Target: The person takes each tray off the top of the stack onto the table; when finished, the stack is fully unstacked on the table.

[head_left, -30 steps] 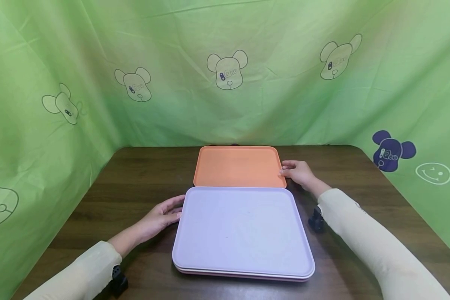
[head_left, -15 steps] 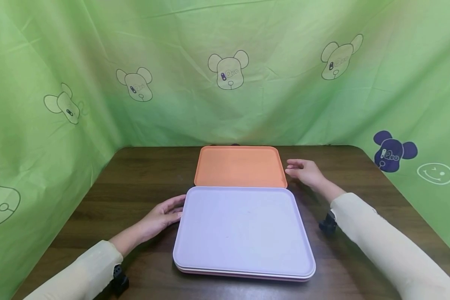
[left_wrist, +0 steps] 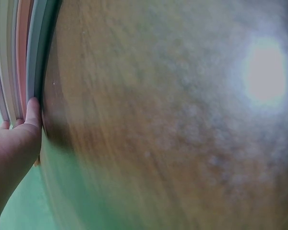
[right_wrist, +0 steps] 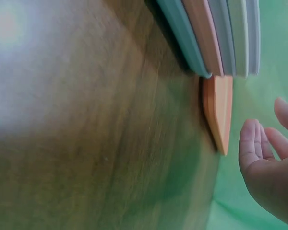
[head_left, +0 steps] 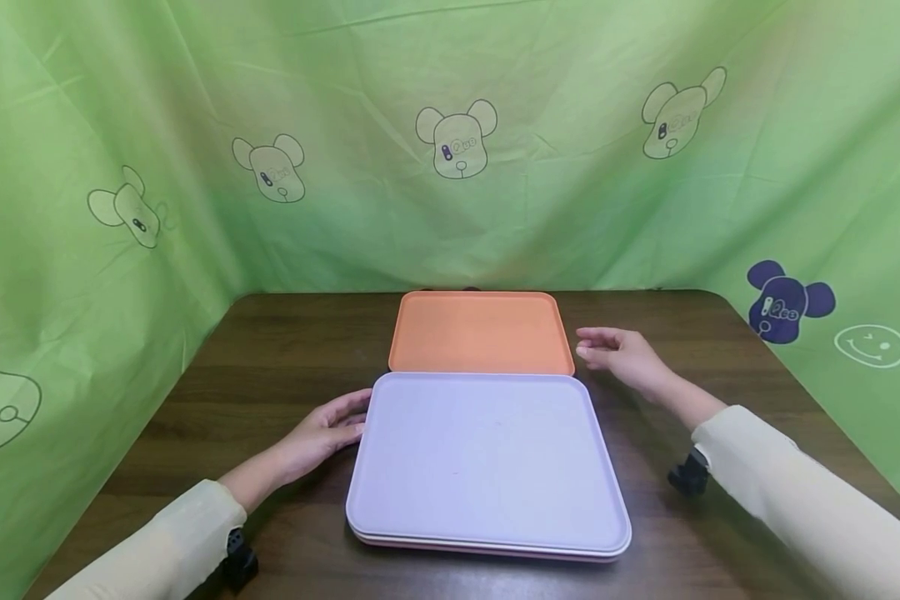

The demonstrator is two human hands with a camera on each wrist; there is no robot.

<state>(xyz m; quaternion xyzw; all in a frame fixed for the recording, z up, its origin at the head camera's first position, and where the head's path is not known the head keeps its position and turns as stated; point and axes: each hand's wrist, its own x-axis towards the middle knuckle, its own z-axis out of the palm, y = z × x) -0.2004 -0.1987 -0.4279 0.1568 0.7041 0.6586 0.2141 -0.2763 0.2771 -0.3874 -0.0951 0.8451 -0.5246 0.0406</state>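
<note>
A stack of several rectangular trays lies on the table, topped by a lavender tray (head_left: 487, 467). Its layered edges (right_wrist: 216, 38) show teal, pink, grey and cream below in the right wrist view. My left hand (head_left: 318, 435) rests against the left side of this stack; in the left wrist view its fingers (left_wrist: 33, 112) touch the tray edges. Behind the stack lies a smaller orange tray (head_left: 482, 333), its near edge close to the stack's far edge. My right hand (head_left: 622, 357), fingers loosely bent, is a little to the right of the orange tray and holds nothing.
The dark wooden table (head_left: 285, 350) has rounded far corners. A green cloth (head_left: 345, 233) printed with bear heads hangs behind it and along both sides.
My right hand has left the right edge of the orange tray and drawn back to the right and slightly nearer. The left hand and the trays have stayed in place.
</note>
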